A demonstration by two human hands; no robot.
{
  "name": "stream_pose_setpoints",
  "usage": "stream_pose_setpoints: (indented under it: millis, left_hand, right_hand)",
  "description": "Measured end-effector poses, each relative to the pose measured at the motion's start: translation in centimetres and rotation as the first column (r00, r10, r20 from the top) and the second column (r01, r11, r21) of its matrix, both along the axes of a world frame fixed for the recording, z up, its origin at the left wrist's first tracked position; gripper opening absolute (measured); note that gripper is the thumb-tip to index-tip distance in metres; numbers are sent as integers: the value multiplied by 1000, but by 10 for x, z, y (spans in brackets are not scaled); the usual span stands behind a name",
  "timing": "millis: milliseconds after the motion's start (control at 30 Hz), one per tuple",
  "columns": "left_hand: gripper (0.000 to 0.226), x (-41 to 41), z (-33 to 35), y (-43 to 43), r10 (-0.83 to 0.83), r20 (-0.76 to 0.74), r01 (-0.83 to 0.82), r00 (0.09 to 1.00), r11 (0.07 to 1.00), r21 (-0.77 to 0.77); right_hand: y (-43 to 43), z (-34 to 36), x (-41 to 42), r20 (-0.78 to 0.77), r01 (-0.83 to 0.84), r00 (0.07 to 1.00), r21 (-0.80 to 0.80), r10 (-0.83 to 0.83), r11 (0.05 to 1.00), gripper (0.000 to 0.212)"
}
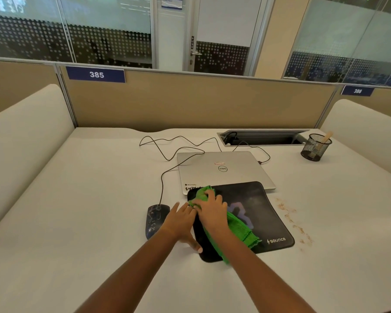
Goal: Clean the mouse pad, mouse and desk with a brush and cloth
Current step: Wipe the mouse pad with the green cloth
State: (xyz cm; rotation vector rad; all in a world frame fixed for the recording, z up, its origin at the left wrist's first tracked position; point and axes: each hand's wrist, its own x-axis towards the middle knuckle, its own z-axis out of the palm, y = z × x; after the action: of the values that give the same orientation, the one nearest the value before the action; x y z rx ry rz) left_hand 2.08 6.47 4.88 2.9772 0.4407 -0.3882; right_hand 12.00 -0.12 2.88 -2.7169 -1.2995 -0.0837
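1. One black rectangular fabric mouse pad (264,213) lies on the white desk (77,199).
2. One right hand (211,211) clutches one bunched green cloth (239,229) on the pad.
3. One left hand (181,220), fingers straight, presses the pad's left edge, beside one dark wired mouse (156,218).
4. One wooden-handled brush (326,137) stands in one black mesh cup (314,149).

We see a black rectangular fabric mouse pad (264,213) lying flat and slightly turned on the white desk (88,199). A green microfibre cloth (239,227) trails across its left half, its far end bunched in our right hand (212,211). Our left hand (181,219) presses flat on the pad's left edge. Just left of the pad sits a dark patterned wired mouse (156,219). Brownish crumbs (291,220) speckle the desk right of the pad. At the far right, a wooden-handled brush (326,137) leans in a black mesh cup (314,147).
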Motion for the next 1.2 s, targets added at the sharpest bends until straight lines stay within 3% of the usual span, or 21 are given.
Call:
stream_pose_setpoints:
  millis: [100, 233, 433, 600, 767, 833, 1000, 1100, 1200]
  left_hand:
    - [107, -3, -3, 1, 6, -10, -6, 1000, 1000, -1]
    - [104, -4, -5, 2, 10, -11, -10, 1000, 1000, 7]
    - [104, -4, -5, 2, 12, -6, -12, 1000, 1000, 11]
    - [101, -6, -6, 1, 19, -5, -19, 1000, 1000, 5]
    - [105, -4, -5, 1, 22, -14, -22, 1000, 1000, 0]
    - [103, -5, -5, 1, 21, -7, -21, 1000, 1000, -6]
    - [99, -5, -5, 3, 21, -2, -21, 1000, 1000, -12]
    - [99, -3, -6, 2, 17, -3, -17, 1000, 1000, -2]
    - [100, -1, -6, 2, 11, -8, -11, 1000, 1000, 14]
  right_hand:
    - [-12, 5, 19, 47, -19, 999, -68, 22, 998, 32]
    - [-18, 7, 25, 46, 154, 987, -45, -151, 987, 30]
    - [-11, 5, 8, 81, -120, 989, -94, 127, 988, 31]
    - [-13, 9, 16, 39, 112, 993, -74, -109, 991, 32]
    - [-13, 0, -2, 69, -78, 994, -92, 85, 993, 33]
    - [-28, -1, 13, 74, -37, 996, -84, 43, 996, 35]
    - [-58, -3, 40, 11, 277, 961, -31, -277, 960, 35]
    - [-56, -6, 21, 72, 306, 950, -19, -304, 952, 38]
    - [-50, -10, -17, 72, 221, 973, -30, -218, 975, 44]
